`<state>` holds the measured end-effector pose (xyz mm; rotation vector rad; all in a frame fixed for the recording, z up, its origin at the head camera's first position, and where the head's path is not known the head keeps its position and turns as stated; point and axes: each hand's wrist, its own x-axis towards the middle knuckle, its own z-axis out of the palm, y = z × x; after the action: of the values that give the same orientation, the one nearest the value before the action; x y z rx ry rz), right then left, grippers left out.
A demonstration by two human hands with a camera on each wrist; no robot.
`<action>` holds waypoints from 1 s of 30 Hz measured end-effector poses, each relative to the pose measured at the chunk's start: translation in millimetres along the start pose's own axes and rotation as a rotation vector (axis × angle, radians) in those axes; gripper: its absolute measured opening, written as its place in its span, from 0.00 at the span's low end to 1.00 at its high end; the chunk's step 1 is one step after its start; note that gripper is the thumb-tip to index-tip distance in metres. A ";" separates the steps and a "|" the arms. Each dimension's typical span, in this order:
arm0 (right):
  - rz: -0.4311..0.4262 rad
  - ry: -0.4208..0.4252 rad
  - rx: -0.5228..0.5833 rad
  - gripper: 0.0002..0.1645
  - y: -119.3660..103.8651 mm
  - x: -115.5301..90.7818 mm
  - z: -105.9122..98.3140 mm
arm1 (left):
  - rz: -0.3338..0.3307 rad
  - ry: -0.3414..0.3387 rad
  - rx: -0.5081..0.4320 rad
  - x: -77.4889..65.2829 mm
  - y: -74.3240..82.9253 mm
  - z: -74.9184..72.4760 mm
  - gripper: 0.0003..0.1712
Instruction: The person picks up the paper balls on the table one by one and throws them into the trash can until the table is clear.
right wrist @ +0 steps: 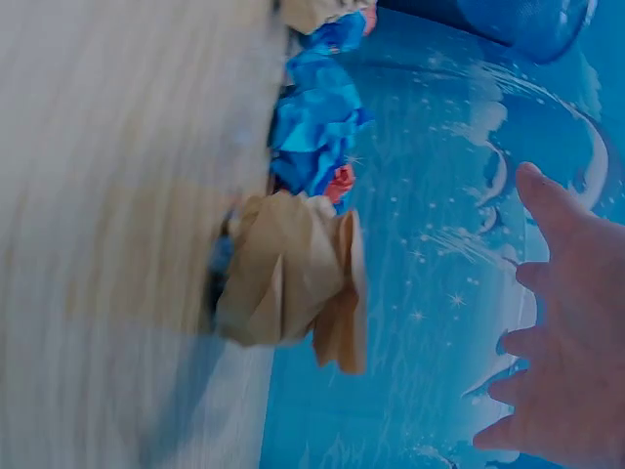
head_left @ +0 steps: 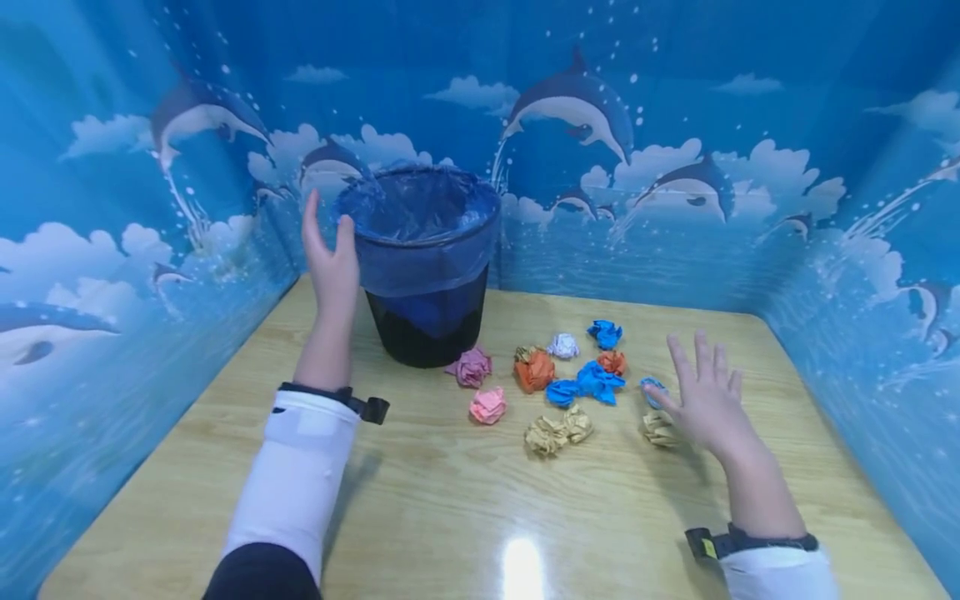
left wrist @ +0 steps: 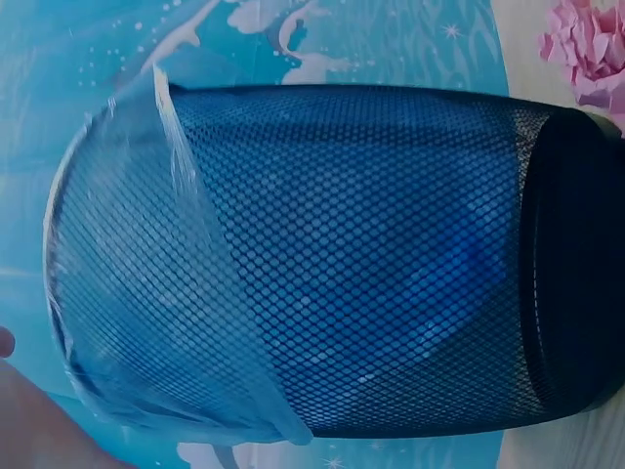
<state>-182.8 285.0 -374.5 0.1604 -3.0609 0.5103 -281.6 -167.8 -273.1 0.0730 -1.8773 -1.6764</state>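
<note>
My left hand (head_left: 332,262), thumb and fingers spread, is beside the left of a black mesh wastebasket (head_left: 425,329) lined with a blue translucent bag (head_left: 431,271). In the left wrist view the wastebasket (left wrist: 361,264) fills most of the frame, with part of that hand at the lower left. On the right, my right hand (head_left: 708,408) has its fingers spread and holds nothing. It overlaps a tan crumpled paper ball (head_left: 658,429) and a small blue paper ball (head_left: 652,390). The right wrist view shows the tan ball (right wrist: 283,274) apart from the fingers.
Mid-table lie several crumpled paper balls: pink (head_left: 488,406), mauve (head_left: 472,367), orange (head_left: 535,372), white (head_left: 563,346), blue (head_left: 597,383) and tan (head_left: 547,436). A dolphin-printed curtain (head_left: 637,250) walls the wooden table (head_left: 435,508) at the back and sides.
</note>
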 end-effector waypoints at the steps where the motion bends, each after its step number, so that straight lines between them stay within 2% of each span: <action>1: -0.006 -0.002 -0.008 0.53 0.8 -0.3 0.4 | -0.019 0.005 -0.006 2.7 0.5 0.2 0.33; 6: -0.037 -0.004 -0.040 0.54 4.9 -3.0 4.3 | -0.148 0.008 -0.077 10.3 -1.3 2.0 0.32; 10: -0.049 -0.014 -0.057 0.53 7.5 -4.0 11.1 | -0.220 0.016 -0.141 15.7 -6.5 4.3 0.33; 15: -0.051 -0.023 -0.055 0.53 9.2 -3.8 15.9 | -0.281 0.029 -0.188 26.7 -6.3 6.4 0.33; 20: -0.061 -0.065 -0.053 0.52 10.8 -3.4 20.9 | -0.329 0.002 -0.218 34.6 -6.4 5.5 0.35; 26: -0.054 -0.119 -0.060 0.49 14.6 -4.4 26.8 | -0.392 -0.055 -0.173 37.4 -10.8 6.2 0.35; 30: -0.056 -0.143 -0.056 0.48 15.4 -4.7 27.7 | -0.404 -0.059 -0.159 39.0 -13.1 8.1 0.35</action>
<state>-180.2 290.9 -405.9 0.2925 -3.1944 0.4269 -321.6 -179.9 -269.5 0.3624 -1.8519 -2.1127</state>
